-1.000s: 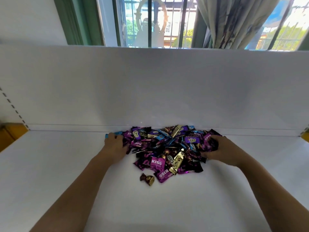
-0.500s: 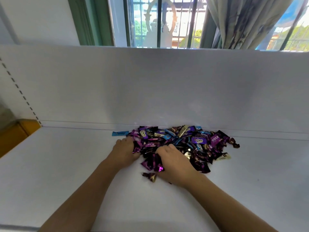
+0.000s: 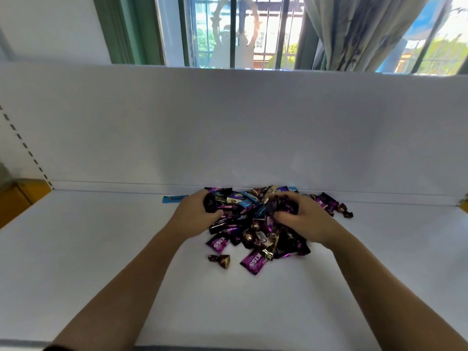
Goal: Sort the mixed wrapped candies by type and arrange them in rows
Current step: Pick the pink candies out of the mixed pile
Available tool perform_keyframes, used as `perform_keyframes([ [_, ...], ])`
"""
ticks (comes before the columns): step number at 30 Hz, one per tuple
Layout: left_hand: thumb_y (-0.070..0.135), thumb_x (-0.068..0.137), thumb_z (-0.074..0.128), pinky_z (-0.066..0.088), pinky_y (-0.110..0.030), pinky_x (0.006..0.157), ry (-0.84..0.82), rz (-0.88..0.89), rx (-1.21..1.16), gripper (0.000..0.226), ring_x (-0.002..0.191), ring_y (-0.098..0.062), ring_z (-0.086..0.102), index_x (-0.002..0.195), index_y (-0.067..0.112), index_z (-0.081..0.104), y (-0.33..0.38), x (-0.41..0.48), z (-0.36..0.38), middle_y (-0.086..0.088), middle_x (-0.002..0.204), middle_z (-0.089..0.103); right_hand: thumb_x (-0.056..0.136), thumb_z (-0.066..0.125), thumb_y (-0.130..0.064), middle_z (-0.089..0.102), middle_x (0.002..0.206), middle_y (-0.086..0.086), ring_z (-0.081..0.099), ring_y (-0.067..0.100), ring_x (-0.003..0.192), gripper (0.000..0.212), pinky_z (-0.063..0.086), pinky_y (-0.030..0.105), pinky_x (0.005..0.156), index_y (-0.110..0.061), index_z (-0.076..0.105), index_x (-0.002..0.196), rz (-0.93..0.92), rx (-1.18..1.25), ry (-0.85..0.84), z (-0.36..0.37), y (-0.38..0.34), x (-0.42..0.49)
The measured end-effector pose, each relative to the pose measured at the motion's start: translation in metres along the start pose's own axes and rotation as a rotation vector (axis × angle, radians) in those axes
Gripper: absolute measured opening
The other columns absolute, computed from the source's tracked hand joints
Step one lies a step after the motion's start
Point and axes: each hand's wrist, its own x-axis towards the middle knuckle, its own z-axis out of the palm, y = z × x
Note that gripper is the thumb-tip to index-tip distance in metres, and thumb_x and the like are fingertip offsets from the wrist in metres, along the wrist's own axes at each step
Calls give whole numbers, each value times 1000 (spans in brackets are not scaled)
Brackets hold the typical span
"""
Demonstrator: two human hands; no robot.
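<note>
The right grip [image 3: 304, 219] has shifted from the front of the pile [image 3: 253, 225] to its right, fingers curled round purple candies [image 3: 285, 206]. The left grip [image 3: 192, 216] pinches a dark candy [image 3: 209, 206]. The pile lies on the white bench [image 3: 101, 249]; a blue candy [image 3: 174, 198] lies apart, left.

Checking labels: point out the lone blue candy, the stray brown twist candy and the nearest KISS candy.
blue candy [image 3: 174, 198], head view, wrapper middle
brown twist candy [image 3: 222, 260], head view, its body
nearest KISS candy [image 3: 254, 262], head view, its lettering
</note>
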Motion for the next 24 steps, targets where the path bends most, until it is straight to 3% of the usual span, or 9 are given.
perform_keyframes([
  [5, 24, 82, 69, 52, -31, 79, -155, 96, 146, 26, 89, -16, 62, 105, 17, 60, 2, 8, 16, 0, 96, 65, 82, 70, -13, 69, 100, -2, 67, 18, 87, 30, 54, 30, 82, -29, 63, 107, 21, 69, 37, -2, 12, -7],
  [9, 20, 81, 66, 49, -31, 74, -159, 156, 232, 22, 88, -18, 61, 101, 18, 57, 0, 9, 19, -2, 94, 63, 77, 79, -22, 65, 93, -3, 63, 12, 76, 31, 53, 20, 71, -26, 60, 100, 37, -47, 32, -2, 13, -17],
  [11, 23, 81, 66, 51, -32, 73, -137, 174, 259, 24, 86, -18, 62, 102, 18, 56, 0, 10, 20, 0, 92, 64, 77, 78, -21, 64, 88, -1, 61, 12, 69, 29, 56, 31, 66, -28, 58, 98, 12, -100, -61, 1, 13, -24],
  [13, 26, 82, 68, 50, -31, 73, -73, 162, 211, 27, 85, -16, 62, 106, 19, 56, 1, 9, 20, 4, 92, 64, 78, 75, -20, 62, 95, -7, 62, 4, 75, 33, 53, 24, 65, -34, 57, 102, -66, -198, -208, 8, 14, -34],
  [16, 26, 83, 71, 44, -23, 75, -11, 75, 70, 38, 87, -9, 57, 117, 25, 54, 4, 7, 15, 10, 96, 61, 78, 67, -22, 52, 111, -19, 53, -4, 99, 46, 45, 15, 83, -39, 53, 119, -237, -456, -405, 23, 15, -48],
  [19, 20, 82, 69, 43, -21, 68, 10, 65, 7, 27, 84, -11, 60, 106, 26, 57, 4, 2, 8, 10, 89, 63, 80, 65, -23, 40, 124, -18, 48, 4, 108, 49, 45, 22, 93, -35, 52, 126, -288, -592, -449, 34, 15, -54],
  [24, 13, 84, 66, 37, -20, 55, 89, 13, -68, 17, 62, -10, 51, 84, 20, 51, 4, -12, -5, 4, 71, 56, 83, 64, -41, 49, 96, -16, 42, 6, 93, 23, 46, 26, 80, -31, 51, 99, -314, -691, -335, 30, 21, -47],
])
